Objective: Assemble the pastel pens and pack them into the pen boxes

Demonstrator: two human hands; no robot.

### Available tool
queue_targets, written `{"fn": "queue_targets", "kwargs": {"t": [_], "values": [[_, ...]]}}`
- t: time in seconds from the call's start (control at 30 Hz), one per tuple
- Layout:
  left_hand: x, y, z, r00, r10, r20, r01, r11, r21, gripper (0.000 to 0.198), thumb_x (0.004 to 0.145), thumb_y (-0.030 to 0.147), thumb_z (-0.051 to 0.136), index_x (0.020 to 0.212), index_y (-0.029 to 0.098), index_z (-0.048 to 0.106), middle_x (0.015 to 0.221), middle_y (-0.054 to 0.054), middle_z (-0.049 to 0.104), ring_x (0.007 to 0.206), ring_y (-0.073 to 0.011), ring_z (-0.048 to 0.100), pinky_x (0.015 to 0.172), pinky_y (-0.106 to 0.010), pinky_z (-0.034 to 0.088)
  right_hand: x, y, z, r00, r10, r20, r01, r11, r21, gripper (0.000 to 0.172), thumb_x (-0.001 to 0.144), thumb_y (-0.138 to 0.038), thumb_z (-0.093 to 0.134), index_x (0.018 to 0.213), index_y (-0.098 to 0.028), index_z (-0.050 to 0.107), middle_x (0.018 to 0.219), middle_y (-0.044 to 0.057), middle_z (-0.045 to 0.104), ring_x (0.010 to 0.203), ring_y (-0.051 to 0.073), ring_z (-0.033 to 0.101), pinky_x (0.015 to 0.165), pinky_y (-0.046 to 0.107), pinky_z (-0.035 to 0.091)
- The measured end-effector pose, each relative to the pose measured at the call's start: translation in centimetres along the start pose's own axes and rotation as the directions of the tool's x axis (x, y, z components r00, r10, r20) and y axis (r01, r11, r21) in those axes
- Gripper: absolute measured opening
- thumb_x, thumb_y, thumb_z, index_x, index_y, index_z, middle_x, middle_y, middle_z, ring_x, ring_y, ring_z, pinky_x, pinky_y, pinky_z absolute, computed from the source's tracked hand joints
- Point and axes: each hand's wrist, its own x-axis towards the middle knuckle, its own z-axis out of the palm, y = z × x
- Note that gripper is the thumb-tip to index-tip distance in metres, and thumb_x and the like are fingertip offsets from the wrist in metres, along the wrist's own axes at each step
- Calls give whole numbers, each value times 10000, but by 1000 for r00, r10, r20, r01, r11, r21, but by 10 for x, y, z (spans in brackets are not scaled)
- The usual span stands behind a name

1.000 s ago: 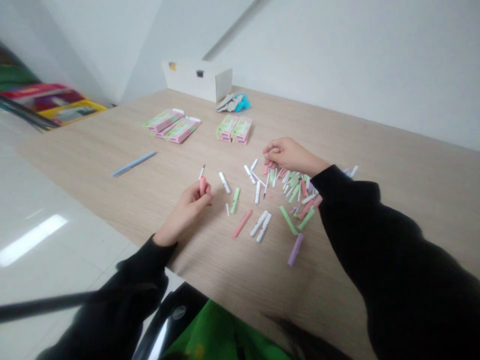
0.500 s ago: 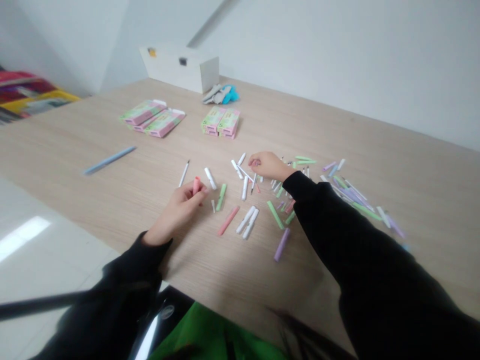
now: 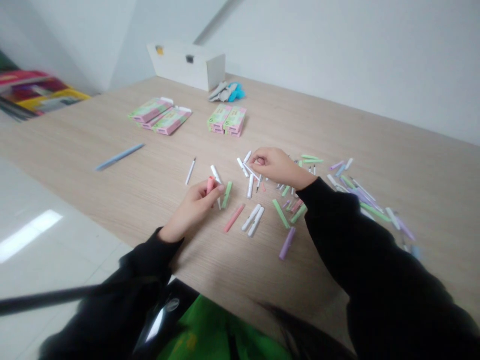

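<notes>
My left hand (image 3: 195, 205) is closed round a pink pen barrel (image 3: 210, 185), held upright with its end above the fingers. Over the scattered pen parts, my right hand (image 3: 275, 164) is bent with its fingertips pinched together; whatever they hold is too small or hidden to name. Below the right hand lie white pen caps (image 3: 250, 186) and thin refills. Beside the left hand are a green pen part (image 3: 227, 195) and a pink pen part (image 3: 234, 218). Two white pen parts (image 3: 255, 221) and a purple barrel (image 3: 287, 243) lie nearer me.
Pink-and-green boxes stand in a left stack (image 3: 170, 121) and a middle stack (image 3: 226, 120). Behind them are crumpled gloves (image 3: 227, 92) and a white box (image 3: 187, 67). A blue pen (image 3: 120, 157) lies left. More pen parts (image 3: 360, 195) spread right.
The view has shifted slightly, so the table things sit further right. My left hand has come a little closer to the green pen part, still holding the pink barrel. My right hand stays over the parts.
</notes>
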Motion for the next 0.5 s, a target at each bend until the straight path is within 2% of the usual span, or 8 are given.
{"fn": "queue_targets", "kwargs": {"t": [0.1, 0.2, 0.3, 0.43, 0.5], "values": [[-8, 13, 19, 995, 35, 97, -28, 998, -65, 402, 893, 497, 566, 646, 202, 449, 600, 39, 428, 550, -106, 379, 550, -261, 339, -41, -32, -10, 993, -117, -22, 119, 985, 121, 139, 885, -197, 593, 896, -144, 721, 784, 15, 634, 749, 150, 567, 735, 272, 398], [-20, 26, 40, 970, 70, 233, -36, 989, -146, 431, 909, 523, 570, 646, 201, 454, 580, 48, 410, 539, -103, 356, 541, -260, 325, -84, -52, -7, 987, -130, -92, 142, 979, 143, 98, 877, -153, 594, 847, -159, 687, 809, 26, 634, 775, 156, 577, 753, 276, 418], [-32, 33, 59, 952, 92, 290, -25, 973, -229, 445, 932, 531, 555, 646, 194, 500, 588, 44, 406, 550, -109, 353, 551, -266, 322, -118, -60, 0, 989, -94, -110, 111, 981, 159, 110, 886, -112, 578, 841, -171, 661, 830, 34, 635, 796, 162, 587, 757, 278, 433], [-45, 34, 79, 934, 25, 357, 74, 962, -263, 422, 929, 528, 569, 685, 185, 594, 594, 26, 448, 560, -122, 387, 548, -277, 306, -154, -63, 1, 989, -55, -134, 77, 983, 165, 162, 917, -110, 540, 809, -191, 630, 815, 33, 605, 771, 165, 563, 733, 286, 444], [-48, 35, 86, 923, 15, 383, 114, 943, -311, 415, 923, 518, 580, 679, 183, 598, 584, 23, 446, 560, -125, 384, 553, -286, 300, -170, -60, -2, 990, -14, -142, 43, 978, 205, 153, 929, -122, 528, 862, -200, 642, 840, 33, 603, 755, 162, 560, 726, 289, 460]]}}
